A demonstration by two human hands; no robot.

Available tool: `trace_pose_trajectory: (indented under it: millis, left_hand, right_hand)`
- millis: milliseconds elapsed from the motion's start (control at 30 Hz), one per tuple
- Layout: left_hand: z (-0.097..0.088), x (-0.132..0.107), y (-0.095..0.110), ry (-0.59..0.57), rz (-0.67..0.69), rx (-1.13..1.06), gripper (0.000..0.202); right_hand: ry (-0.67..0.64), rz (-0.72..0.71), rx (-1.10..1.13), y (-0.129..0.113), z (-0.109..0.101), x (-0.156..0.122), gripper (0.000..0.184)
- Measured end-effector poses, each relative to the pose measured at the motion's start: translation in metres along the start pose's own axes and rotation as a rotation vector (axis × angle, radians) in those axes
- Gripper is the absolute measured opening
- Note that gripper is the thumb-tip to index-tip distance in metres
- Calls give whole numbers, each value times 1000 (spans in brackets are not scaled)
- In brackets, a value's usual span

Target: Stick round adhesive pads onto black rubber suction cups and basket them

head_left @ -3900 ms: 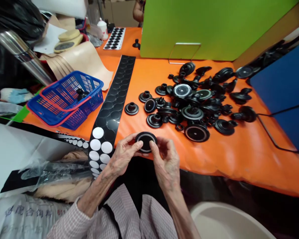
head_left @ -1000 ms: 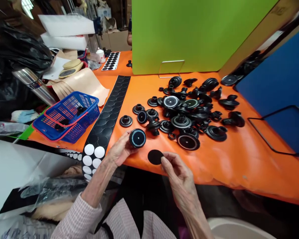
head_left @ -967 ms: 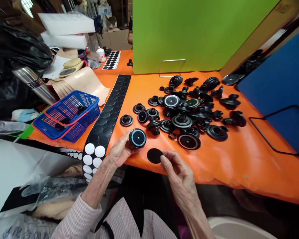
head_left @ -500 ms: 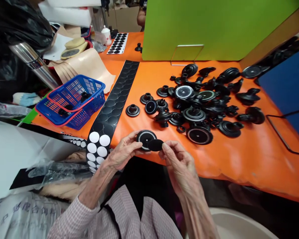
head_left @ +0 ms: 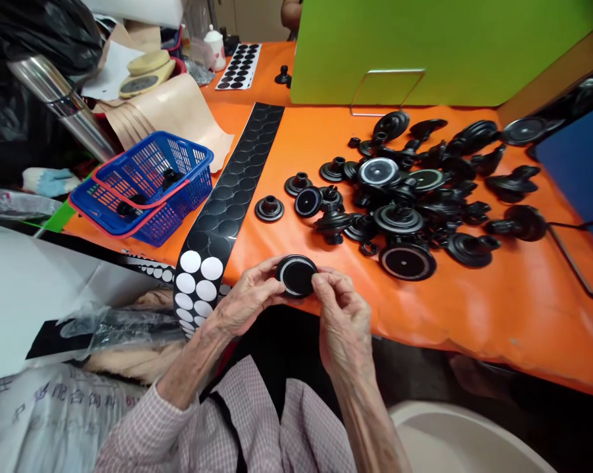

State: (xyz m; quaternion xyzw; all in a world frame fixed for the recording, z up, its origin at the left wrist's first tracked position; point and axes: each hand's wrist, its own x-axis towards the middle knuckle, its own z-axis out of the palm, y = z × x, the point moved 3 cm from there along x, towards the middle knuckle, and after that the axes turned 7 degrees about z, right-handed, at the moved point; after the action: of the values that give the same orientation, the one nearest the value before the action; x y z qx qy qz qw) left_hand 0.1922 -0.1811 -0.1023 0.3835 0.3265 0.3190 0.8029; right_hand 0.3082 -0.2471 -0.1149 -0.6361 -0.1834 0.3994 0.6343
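Note:
My left hand (head_left: 250,295) is closed on the left edge of a round black base (head_left: 296,257), its flat face turned up towards me. A black round sticker (head_left: 298,277) covers the middle of that face, inside a pale ring. At the right rim, the thumb and fingers of my right hand (head_left: 340,305) pinch the sticker's edge. Just left of my hands, a long black strip of round stickers (head_left: 222,203) hangs over the table edge, with white circles at its lower end. Beyond my hands lies a heap of similar black bases with stems (head_left: 400,220).
A blue basket (head_left: 188,187) with a red handle holds a few black parts. A green panel (head_left: 400,52) stands at the back of the orange table (head_left: 474,315), and a wire stand (head_left: 580,269) lies right. Below is a pale tub (head_left: 454,420). Part of another person (head_left: 290,13) shows behind.
My right hand has moved left, bringing the sticker from overhanging the base's right side to lying over its middle. My left hand keeps its hold. The camera view has shifted slightly.

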Motion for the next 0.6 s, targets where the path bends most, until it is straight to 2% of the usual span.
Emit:
trace_pose_trajectory:
  millis: [333,467,600]
  left_hand:
    - [2,1,0,-3,-8,2,39]
    - [1,2,-2,-18,14,-14,34]
    - [-2,2,-4,16,32,-14,32]
  right_hand:
    - [45,-24,-77,1,1,0,26]
    - [83,-73,-155,-1,3,-2,23]
    - [118,-145,-232,0,6,-5,20]
